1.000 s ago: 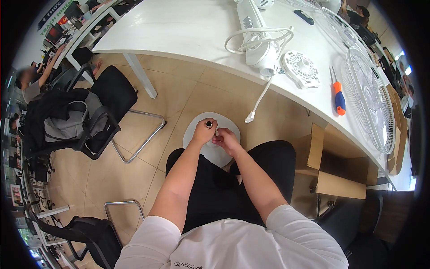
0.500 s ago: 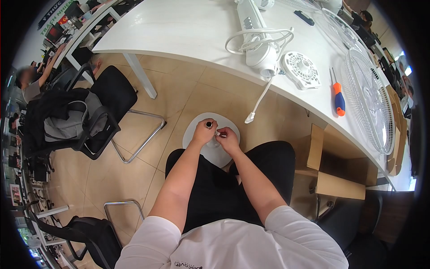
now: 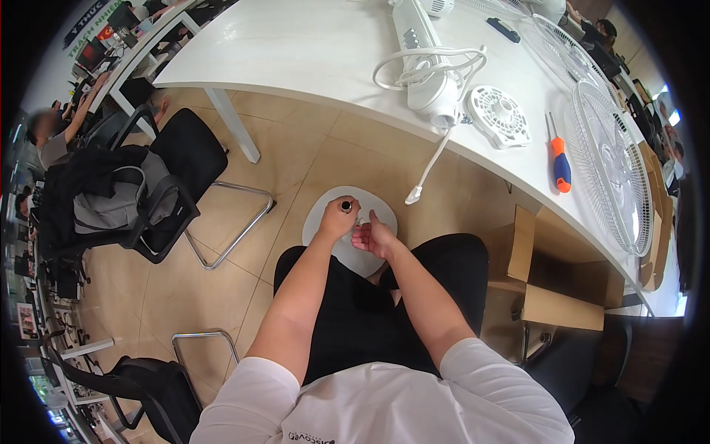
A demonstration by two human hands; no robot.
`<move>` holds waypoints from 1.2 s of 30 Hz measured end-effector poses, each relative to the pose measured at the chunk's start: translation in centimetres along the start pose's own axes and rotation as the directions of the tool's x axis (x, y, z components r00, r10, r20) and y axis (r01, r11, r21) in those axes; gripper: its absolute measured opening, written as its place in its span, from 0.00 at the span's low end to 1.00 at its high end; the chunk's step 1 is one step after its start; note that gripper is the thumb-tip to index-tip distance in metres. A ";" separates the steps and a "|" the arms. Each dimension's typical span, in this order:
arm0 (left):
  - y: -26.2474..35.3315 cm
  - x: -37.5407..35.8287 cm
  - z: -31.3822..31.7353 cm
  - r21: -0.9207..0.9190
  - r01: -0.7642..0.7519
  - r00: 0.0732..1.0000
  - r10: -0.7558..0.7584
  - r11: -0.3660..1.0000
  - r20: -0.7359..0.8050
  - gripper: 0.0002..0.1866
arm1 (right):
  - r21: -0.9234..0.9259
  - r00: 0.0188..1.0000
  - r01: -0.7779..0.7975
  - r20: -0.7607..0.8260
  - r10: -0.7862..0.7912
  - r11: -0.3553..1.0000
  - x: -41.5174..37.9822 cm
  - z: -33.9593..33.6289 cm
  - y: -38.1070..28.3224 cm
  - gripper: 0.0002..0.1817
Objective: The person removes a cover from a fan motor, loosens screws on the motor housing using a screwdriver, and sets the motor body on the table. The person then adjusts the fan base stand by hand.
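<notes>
A round white fan base (image 3: 361, 262) stands on the floor between my knees. My left hand (image 3: 337, 220) is closed around the upright tube (image 3: 346, 206) of the base, whose dark open end shows above the fist. Just right of the tube, my right hand (image 3: 376, 236) is open, palm turned partly up and fingers pointing at the tube. I see nothing clearly held in it. A small pale piece shows by the tube near its fingers, too small to name.
On the white table (image 3: 288, 55) ahead lie a fan column (image 3: 425, 66) with its cord (image 3: 433, 166), a round grille cover (image 3: 500, 115), a screwdriver (image 3: 559, 159) and fan guards (image 3: 610, 163). An open cardboard box (image 3: 562, 305) is at right; chairs (image 3: 185, 152) stand left.
My right hand has let go at the tube's side, opened its fingers and turned its palm upward, drawing slightly back. The left hand keeps its grip in the same place.
</notes>
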State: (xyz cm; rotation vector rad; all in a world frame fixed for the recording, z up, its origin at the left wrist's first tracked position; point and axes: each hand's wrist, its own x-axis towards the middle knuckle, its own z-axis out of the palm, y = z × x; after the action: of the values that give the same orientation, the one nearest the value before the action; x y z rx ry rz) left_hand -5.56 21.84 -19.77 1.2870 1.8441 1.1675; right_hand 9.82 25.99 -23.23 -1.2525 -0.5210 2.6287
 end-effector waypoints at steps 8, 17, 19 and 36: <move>0.2 -0.1 -0.2 -0.004 0.063 0.998 -0.062 0.998 0.027 0.12 | -0.275 0.920 0.356 -0.061 -0.386 0.893 -1.2 1.6 0.8 0.14; -0.3 0.1 0.1 0.017 0.054 0.999 -0.054 0.998 0.003 0.12 | -0.338 0.820 0.543 0.019 -0.572 0.768 1.0 0.3 1.8 0.15; -0.6 0.2 0.2 0.026 0.051 0.999 -0.051 0.998 0.005 0.12 | -0.036 0.941 0.292 -0.169 -0.294 0.956 -1.2 1.6 0.4 0.18; -0.4 0.0 0.1 0.005 0.037 0.999 -0.037 0.999 0.000 0.12 | -0.150 0.937 0.345 -0.004 -0.349 0.927 -1.0 1.0 0.7 0.21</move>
State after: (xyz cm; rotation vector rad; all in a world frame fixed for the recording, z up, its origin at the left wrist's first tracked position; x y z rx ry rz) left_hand -5.62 21.84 -20.15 1.2506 1.8642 1.1438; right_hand 9.65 24.75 -22.16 -1.1155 -0.8597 2.3061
